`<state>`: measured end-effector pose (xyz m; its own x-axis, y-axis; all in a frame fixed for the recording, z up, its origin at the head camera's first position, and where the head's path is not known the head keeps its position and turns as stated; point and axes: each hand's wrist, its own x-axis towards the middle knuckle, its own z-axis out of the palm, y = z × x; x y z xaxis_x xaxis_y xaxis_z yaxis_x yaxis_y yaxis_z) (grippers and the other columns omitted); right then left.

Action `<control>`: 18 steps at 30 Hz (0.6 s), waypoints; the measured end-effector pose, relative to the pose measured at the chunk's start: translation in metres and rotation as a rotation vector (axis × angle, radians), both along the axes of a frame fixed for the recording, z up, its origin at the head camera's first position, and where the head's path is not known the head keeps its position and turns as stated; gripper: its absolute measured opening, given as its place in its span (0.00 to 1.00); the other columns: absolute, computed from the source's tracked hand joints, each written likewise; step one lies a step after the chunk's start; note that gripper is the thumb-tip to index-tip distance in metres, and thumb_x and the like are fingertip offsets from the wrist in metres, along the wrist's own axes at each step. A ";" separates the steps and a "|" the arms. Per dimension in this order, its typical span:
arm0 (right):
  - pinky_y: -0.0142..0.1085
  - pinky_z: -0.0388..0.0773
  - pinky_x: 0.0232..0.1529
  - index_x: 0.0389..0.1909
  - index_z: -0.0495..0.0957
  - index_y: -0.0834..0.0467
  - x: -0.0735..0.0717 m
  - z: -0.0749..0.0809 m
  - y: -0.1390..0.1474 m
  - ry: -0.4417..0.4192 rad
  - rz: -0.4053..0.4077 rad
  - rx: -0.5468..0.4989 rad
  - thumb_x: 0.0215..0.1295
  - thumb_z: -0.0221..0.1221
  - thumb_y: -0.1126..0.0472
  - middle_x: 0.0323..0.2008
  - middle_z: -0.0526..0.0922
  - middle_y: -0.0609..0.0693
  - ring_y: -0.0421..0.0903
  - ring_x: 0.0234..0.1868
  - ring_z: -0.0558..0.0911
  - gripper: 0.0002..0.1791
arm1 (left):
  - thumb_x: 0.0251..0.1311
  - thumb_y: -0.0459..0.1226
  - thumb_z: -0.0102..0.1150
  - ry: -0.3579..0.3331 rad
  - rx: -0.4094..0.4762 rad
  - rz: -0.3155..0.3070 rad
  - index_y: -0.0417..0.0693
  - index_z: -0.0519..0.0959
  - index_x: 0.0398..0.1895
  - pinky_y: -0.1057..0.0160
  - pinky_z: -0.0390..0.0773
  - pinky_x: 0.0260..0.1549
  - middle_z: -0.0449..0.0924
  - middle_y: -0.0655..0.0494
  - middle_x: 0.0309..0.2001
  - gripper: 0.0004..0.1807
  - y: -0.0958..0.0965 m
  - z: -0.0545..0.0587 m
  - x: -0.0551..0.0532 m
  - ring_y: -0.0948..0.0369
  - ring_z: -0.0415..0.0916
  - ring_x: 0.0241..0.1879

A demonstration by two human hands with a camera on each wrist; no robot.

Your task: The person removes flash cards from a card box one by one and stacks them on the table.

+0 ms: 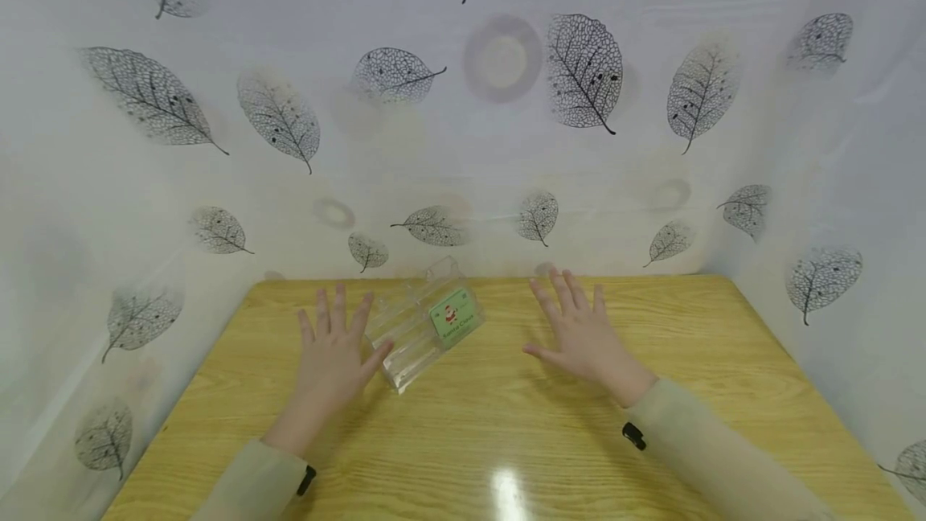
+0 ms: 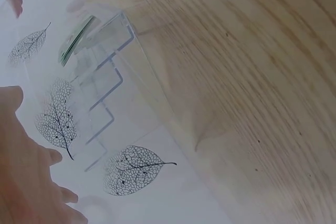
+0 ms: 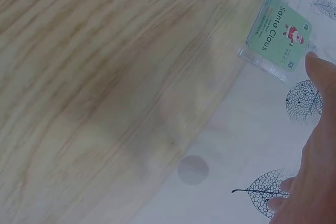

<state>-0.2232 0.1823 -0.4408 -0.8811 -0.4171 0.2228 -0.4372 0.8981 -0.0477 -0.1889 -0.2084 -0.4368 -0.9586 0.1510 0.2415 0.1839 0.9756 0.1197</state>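
Observation:
A clear plastic stepped rack [image 1: 415, 344] sits at an angle toward the back of the table, and its tiers show from the side in the left wrist view. On its right part rests a green card [image 1: 456, 317] with a Santa figure and the words "Santa Claus". My left hand [image 1: 331, 356] is spread with straight fingers at the rack's left side; its thumb overlaps the rack in the head view. To the right, apart from the rack, my right hand [image 1: 582, 336] is also spread, palm down, holding nothing. The card [image 3: 281, 38] appears near that thumb in the right wrist view.
The wooden table [image 1: 463, 441] runs back to a white cloth [image 1: 463, 151] printed with dark leaves, which also hangs along both sides. Light-coloured sleeves [image 1: 712, 449] with dark wrist straps cover both forearms.

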 end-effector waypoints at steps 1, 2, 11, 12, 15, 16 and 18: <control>0.80 0.44 0.75 0.87 0.47 0.54 -0.001 0.000 -0.001 0.002 0.002 0.001 0.66 0.65 0.30 0.86 0.43 0.66 0.71 0.85 0.49 0.60 | 0.74 0.64 0.52 0.000 0.001 -0.001 0.50 0.53 0.86 0.21 0.33 0.77 0.35 0.29 0.85 0.48 0.001 0.000 -0.001 0.28 0.30 0.84; 0.80 0.43 0.75 0.87 0.48 0.54 -0.001 0.000 -0.003 0.003 0.004 -0.001 0.66 0.65 0.31 0.86 0.43 0.66 0.71 0.85 0.49 0.60 | 0.74 0.64 0.52 0.000 0.005 -0.001 0.50 0.53 0.87 0.22 0.33 0.78 0.35 0.29 0.85 0.48 0.001 0.001 -0.002 0.28 0.30 0.84; 0.78 0.40 0.76 0.86 0.50 0.56 -0.008 0.001 -0.016 -0.006 0.026 -0.004 0.65 0.66 0.30 0.85 0.44 0.68 0.69 0.86 0.45 0.60 | 0.74 0.64 0.51 -0.031 0.011 0.001 0.49 0.52 0.87 0.24 0.31 0.79 0.31 0.31 0.86 0.48 0.009 0.000 -0.009 0.30 0.27 0.84; 0.78 0.39 0.77 0.86 0.50 0.55 -0.009 0.000 -0.017 -0.011 0.024 0.002 0.65 0.65 0.30 0.86 0.43 0.67 0.69 0.86 0.45 0.60 | 0.74 0.63 0.51 -0.031 0.013 0.000 0.49 0.52 0.87 0.24 0.32 0.79 0.31 0.31 0.86 0.48 0.010 0.000 -0.010 0.30 0.27 0.84; 0.78 0.38 0.77 0.86 0.49 0.55 -0.011 -0.001 -0.021 -0.017 0.023 0.004 0.66 0.65 0.30 0.86 0.43 0.67 0.69 0.86 0.44 0.59 | 0.74 0.63 0.51 -0.029 0.015 -0.006 0.48 0.52 0.86 0.24 0.33 0.79 0.31 0.31 0.86 0.47 0.014 -0.002 -0.012 0.30 0.28 0.84; 0.77 0.38 0.78 0.86 0.49 0.55 -0.011 -0.001 -0.022 -0.020 0.021 0.007 0.66 0.65 0.30 0.86 0.42 0.67 0.69 0.86 0.44 0.59 | 0.74 0.63 0.51 -0.027 0.014 -0.006 0.48 0.52 0.86 0.24 0.33 0.79 0.32 0.31 0.86 0.47 0.015 -0.002 -0.013 0.30 0.28 0.84; 0.77 0.40 0.78 0.86 0.49 0.55 -0.013 -0.001 -0.024 -0.014 0.021 0.014 0.66 0.64 0.30 0.86 0.43 0.67 0.69 0.86 0.44 0.59 | 0.75 0.62 0.51 -0.027 0.014 -0.008 0.48 0.52 0.87 0.26 0.33 0.80 0.32 0.31 0.86 0.47 0.017 -0.002 -0.014 0.31 0.28 0.85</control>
<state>-0.2362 0.1579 -0.4418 -0.8752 -0.4384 0.2046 -0.4553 0.8894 -0.0417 -0.2033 -0.1911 -0.4386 -0.9636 0.1558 0.2174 0.1885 0.9722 0.1388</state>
